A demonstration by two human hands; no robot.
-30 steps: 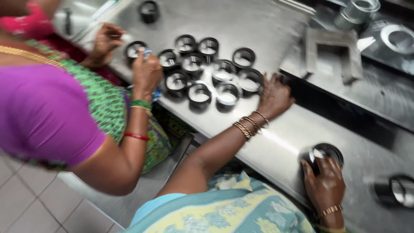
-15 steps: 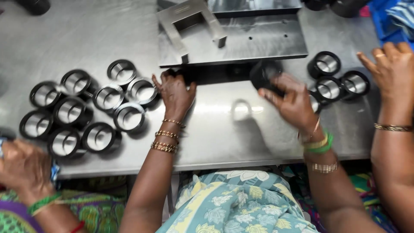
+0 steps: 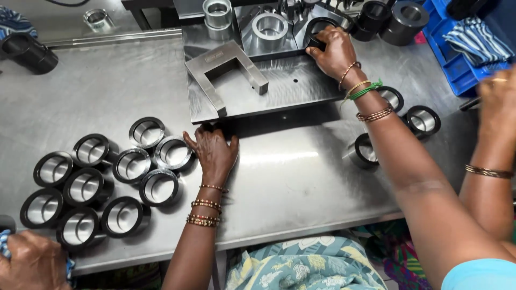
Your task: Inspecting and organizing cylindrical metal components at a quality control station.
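My left hand (image 3: 212,152) rests flat on the steel table (image 3: 290,177), fingers spread, at the front edge of the raised metal plate (image 3: 290,86); it holds nothing. Just left of it lies a cluster of several black-rimmed metal rings (image 3: 97,180). My right hand (image 3: 333,51) reaches far forward and grips a black ring (image 3: 321,27) set in the fixture at the back of the plate. A U-shaped steel block (image 3: 226,72) lies on the plate between my hands.
Three more rings (image 3: 422,121) sit under my right forearm. Steel sleeves (image 3: 217,13) and dark cylinders (image 3: 400,16) stand at the back, beside a blue bin (image 3: 457,53). A co-worker's hand (image 3: 29,263) is at bottom left, another person's arm (image 3: 494,139) at right.
My right hand has carried the black ring from the table up into the fixture at the back. The left hand stayed by the plate's front edge. The view has shifted.
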